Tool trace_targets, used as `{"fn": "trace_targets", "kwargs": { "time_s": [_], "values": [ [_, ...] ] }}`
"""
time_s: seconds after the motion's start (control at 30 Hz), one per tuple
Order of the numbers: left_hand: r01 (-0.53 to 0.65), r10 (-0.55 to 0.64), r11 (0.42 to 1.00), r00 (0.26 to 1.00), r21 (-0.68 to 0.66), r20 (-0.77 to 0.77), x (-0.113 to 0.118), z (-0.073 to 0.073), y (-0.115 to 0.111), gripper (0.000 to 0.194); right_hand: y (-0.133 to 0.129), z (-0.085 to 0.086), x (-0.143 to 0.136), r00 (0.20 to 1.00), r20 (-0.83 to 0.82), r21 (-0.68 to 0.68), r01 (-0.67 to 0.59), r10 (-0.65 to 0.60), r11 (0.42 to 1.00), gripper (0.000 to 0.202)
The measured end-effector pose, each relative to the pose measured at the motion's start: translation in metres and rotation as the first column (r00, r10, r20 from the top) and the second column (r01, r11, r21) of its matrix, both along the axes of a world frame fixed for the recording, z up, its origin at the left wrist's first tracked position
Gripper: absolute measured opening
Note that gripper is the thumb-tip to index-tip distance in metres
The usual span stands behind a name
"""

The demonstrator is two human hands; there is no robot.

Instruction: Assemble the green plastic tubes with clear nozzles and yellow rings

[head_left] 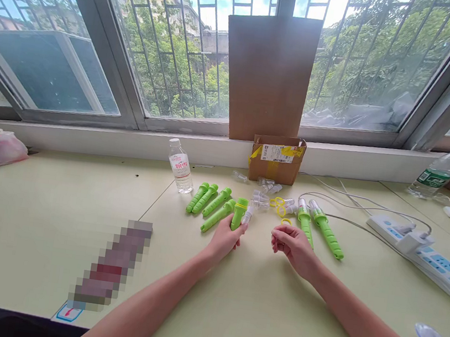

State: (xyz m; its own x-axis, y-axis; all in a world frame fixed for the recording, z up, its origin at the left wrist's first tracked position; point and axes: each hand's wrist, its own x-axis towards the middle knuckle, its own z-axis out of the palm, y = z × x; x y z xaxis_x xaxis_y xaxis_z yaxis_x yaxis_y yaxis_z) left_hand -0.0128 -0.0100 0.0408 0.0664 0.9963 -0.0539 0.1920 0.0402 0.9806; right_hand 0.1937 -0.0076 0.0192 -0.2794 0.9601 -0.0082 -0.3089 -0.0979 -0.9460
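Observation:
My left hand [224,240] is wrapped round a bright green plastic tube [239,211], its ribbed, threaded end up. A small clear piece [247,214] shows beside that tube, near my left thumb. To the right, my right hand [291,246] is closed, thumb and fingertips together; whatever they hold, if anything, is too small to make out. A yellow ring [286,222] lies just beyond its fingers. Several similar green tubes [215,203] lie left of my left hand. Two green tubes with clear tops [328,234] lie beside and beyond my right hand.
Clear plastic pieces [261,199] and yellow rings [280,205] lie before a small cardboard box [275,170]. A water bottle [181,169] stands left of it. On the right are a power strip [426,255], cables and another bottle [437,173]. A pixelated object [113,264] lies left.

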Motion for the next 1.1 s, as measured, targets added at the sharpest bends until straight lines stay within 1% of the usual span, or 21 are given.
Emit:
{"fn": "trace_targets", "kwargs": {
  "time_s": [0.43, 0.7, 0.9, 1.1],
  "values": [
    [0.004, -0.004, 0.999, 1.0, 0.035, 0.005, -0.0001, -0.0042, 0.0015, 0.029, -0.0009, -0.0022, 0.0004, 1.0, 0.024, 0.0, 0.003, -0.003, 1.0, 0.022],
    [0.005, -0.005, 0.999, 1.0, 0.032, -0.006, -0.0001, -0.0042, 0.0016, 0.028, -0.002, 0.0013, 0.0001, 0.999, 0.043, -0.011, 0.013, -0.012, 1.0, 0.02],
    [0.016, -0.016, 0.999, 1.0, 0.036, -0.007, -0.0017, -0.0062, 0.0021, 0.028, -0.0008, -0.0019, 0.0008, 1.0, -0.016, -0.003, 0.015, -0.015, 1.0, 0.014],
    [0.005, -0.005, 1.0, 1.0, 0.027, -0.011, -0.0013, -0.0052, 0.0017, 0.027, 0.0004, -0.0011, 0.0004, 0.995, -0.1, -0.032, -0.03, 0.027, 0.999, 0.013]
  ]
}}
